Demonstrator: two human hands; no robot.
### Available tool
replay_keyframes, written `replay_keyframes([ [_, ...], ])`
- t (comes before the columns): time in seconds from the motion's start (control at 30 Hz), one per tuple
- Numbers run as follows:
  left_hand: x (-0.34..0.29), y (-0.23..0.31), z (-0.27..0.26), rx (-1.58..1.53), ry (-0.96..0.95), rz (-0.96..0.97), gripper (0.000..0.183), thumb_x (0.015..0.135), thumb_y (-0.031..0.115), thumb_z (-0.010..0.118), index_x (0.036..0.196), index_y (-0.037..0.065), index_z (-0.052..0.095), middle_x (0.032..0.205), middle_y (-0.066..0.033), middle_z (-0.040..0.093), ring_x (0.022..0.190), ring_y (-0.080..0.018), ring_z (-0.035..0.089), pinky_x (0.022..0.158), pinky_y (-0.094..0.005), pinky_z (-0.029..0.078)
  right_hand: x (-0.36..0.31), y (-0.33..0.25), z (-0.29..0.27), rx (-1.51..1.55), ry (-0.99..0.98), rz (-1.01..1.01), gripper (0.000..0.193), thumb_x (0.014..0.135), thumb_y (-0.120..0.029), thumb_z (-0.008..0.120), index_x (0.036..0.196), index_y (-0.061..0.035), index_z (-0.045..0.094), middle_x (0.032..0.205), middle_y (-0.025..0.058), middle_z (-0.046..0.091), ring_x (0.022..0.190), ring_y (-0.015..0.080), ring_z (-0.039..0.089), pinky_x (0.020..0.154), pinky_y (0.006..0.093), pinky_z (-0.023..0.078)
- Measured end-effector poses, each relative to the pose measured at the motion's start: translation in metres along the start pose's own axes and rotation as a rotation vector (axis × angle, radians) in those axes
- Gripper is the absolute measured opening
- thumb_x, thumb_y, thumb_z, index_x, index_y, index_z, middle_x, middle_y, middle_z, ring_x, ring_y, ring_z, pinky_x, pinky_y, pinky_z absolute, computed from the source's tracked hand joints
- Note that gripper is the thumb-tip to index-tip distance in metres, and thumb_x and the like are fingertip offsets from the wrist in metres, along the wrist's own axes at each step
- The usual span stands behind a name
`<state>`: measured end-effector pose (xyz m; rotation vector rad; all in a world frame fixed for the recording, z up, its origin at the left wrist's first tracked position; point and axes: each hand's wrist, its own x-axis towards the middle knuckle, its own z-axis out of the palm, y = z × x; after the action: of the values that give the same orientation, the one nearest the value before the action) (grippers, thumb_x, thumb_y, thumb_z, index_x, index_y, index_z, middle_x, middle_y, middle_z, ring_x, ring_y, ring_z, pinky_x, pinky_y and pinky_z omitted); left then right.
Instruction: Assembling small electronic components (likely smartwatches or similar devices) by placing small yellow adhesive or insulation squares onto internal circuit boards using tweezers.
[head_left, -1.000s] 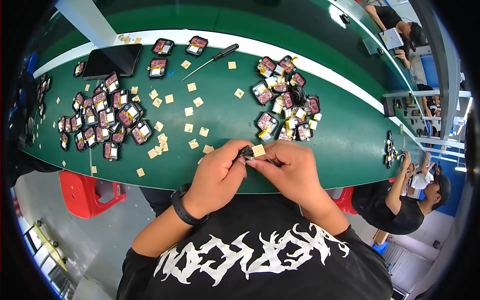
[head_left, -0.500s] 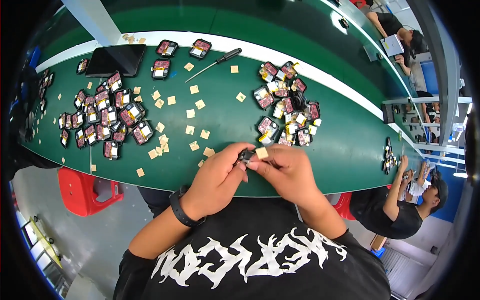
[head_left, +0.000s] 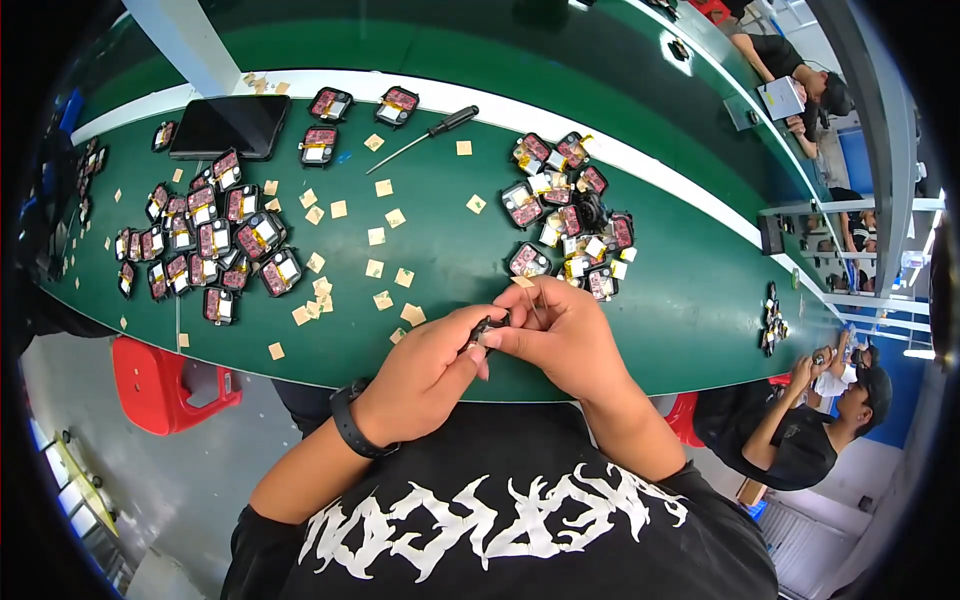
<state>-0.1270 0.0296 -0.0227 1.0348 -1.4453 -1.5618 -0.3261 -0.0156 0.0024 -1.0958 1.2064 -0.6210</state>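
My left hand point(head_left: 425, 368) is closed round a small black electronic unit point(head_left: 484, 330) just over the table's near edge, and the fingers cover most of it. My right hand point(head_left: 570, 340) meets it from the other side, its thumb tip pressed to the unit. A small beige square point(head_left: 524, 282), like a paper-backed pad, sticks out at the fingertips of that hand. Just beyond my right hand lies a cluster of open black units point(head_left: 529, 260) with red boards, white blocks and yellow tape.
Several similar units point(head_left: 213, 238) are heaped on the green table point(head_left: 440, 230) at left. Beige squares point(head_left: 376, 236) lie scattered mid-table. A screwdriver point(head_left: 425, 138) and a dark flat tray point(head_left: 230, 127) are farther back. Red stools point(head_left: 165, 385) stand below; a co-worker point(head_left: 790, 430) sits at right.
My right fingers have shifted on the unit, and the beige square has tilted and moved slightly farther away. The view has shifted a little. The co-worker's hands at right have moved.
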Motion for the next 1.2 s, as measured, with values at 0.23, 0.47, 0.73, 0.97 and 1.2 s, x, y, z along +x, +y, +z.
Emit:
replay_keyframes([
  [0.23, -0.003, -0.004, -0.002, 0.019, -0.041, 0.03, 0.036, 0.102, 0.007, 0.052, 0.137, -0.002, 0.053, 0.097, -0.0069, 0.068, 0.082, -0.0133, 0.068, 0.07, -0.0274, 0.052, -0.002, -0.012, -0.002, -0.225, -0.053, 0.082, 0.02, 0.085, -0.008, 0.084, 0.099, 0.0005, 0.073, 0.065, -0.0074, 0.05, 0.06, 0.0011, 0.042, 0.053, 0.0215, 0.035],
  [0.47, -0.007, 0.005, -0.002, -0.186, -0.022, -0.094, 0.036, 0.101, 0.002, 0.049, 0.136, -0.003, 0.053, 0.098, -0.0058, 0.064, 0.084, -0.014, 0.064, 0.076, -0.0283, 0.051, -0.001, -0.014, 0.001, -0.241, -0.077, 0.088, 0.02, 0.085, -0.011, 0.084, 0.098, 0.0003, 0.074, 0.062, -0.0084, 0.047, 0.058, 0.0007, 0.04, 0.051, 0.0221, 0.032],
  [0.73, -0.02, 0.002, 0.014, -0.421, 0.008, -0.09, 0.05, 0.093, -0.01, 0.047, 0.141, 0.0, 0.045, 0.127, -0.0132, 0.058, 0.102, -0.0163, 0.063, 0.083, -0.029, 0.052, -0.022, -0.008, 0.011, -0.165, 0.022, -0.074, 0.014, 0.088, -0.007, 0.081, 0.096, 0.0001, 0.074, 0.065, -0.0072, 0.05, 0.058, 0.0006, 0.039, 0.051, 0.0224, 0.031],
  [0.97, -0.028, 0.015, -0.005, -0.091, 0.149, 0.23, 0.053, 0.087, -0.014, 0.055, 0.137, 0.001, 0.05, 0.143, -0.021, 0.055, 0.116, -0.0254, 0.065, 0.096, -0.0357, 0.054, -0.034, -0.011, 0.013, -0.41, 0.044, -0.699, 0.016, 0.086, 0.003, 0.075, 0.101, -0.0017, 0.071, 0.094, 0.0089, 0.069, 0.065, 0.0108, 0.06, 0.056, 0.0251, 0.046],
  [1.2, -0.03, 0.023, -0.014, 0.404, 0.258, 0.522, 0.042, 0.081, -0.01, 0.064, 0.122, -0.002, 0.063, 0.125, -0.0218, 0.069, 0.109, -0.0329, 0.071, 0.093, -0.0375, 0.056, -0.028, -0.003, 0.026, -0.672, 0.145, -1.072, 0.026, 0.08, 0.005, 0.075, 0.104, -0.002, 0.068, 0.099, 0.0128, 0.072, 0.078, 0.0231, 0.07, 0.063, 0.0283, 0.053],
])
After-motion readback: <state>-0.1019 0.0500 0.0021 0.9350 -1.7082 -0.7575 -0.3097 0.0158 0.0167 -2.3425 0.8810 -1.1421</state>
